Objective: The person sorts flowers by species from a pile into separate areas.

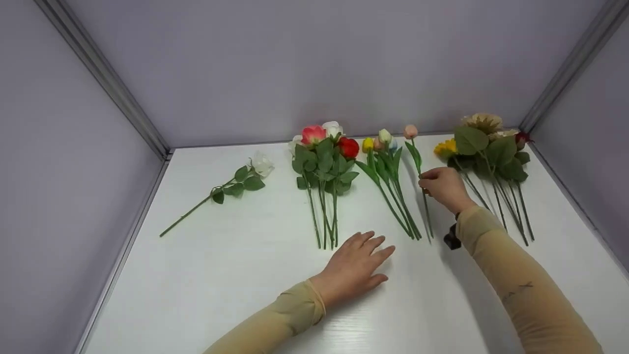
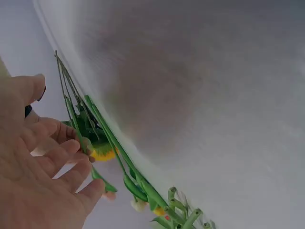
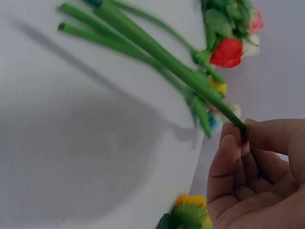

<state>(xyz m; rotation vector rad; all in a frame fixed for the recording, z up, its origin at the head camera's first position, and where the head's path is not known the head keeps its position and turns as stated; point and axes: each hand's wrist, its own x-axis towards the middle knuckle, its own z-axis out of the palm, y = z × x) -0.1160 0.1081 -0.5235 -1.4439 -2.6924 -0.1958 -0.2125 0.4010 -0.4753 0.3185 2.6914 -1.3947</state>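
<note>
My right hand (image 1: pixel 444 187) pinches the green stem of a pink tulip (image 1: pixel 411 132) between thumb and fingers. In the right wrist view the pinched stem (image 3: pixel 176 67) runs up to the left from the fingertips, its shadow on the white table. Just left of it lies a bunch of tulips (image 1: pixel 395 177) with yellow, white, pink and blue heads. My left hand (image 1: pixel 351 268) is over the table near the front, palm down, fingers spread and holding nothing. The left wrist view shows that hand (image 2: pixel 43 167) with its fingers loosely extended.
Red, pink and white roses (image 1: pixel 324 167) lie in a bunch at the middle back. A single white rose (image 1: pixel 261 164) lies at the left, its stem slanting forward. At the right is a mixed bunch (image 1: pixel 491 147) with a yellow sunflower (image 1: pixel 446 147). Grey walls (image 1: pixel 314 64) enclose the table.
</note>
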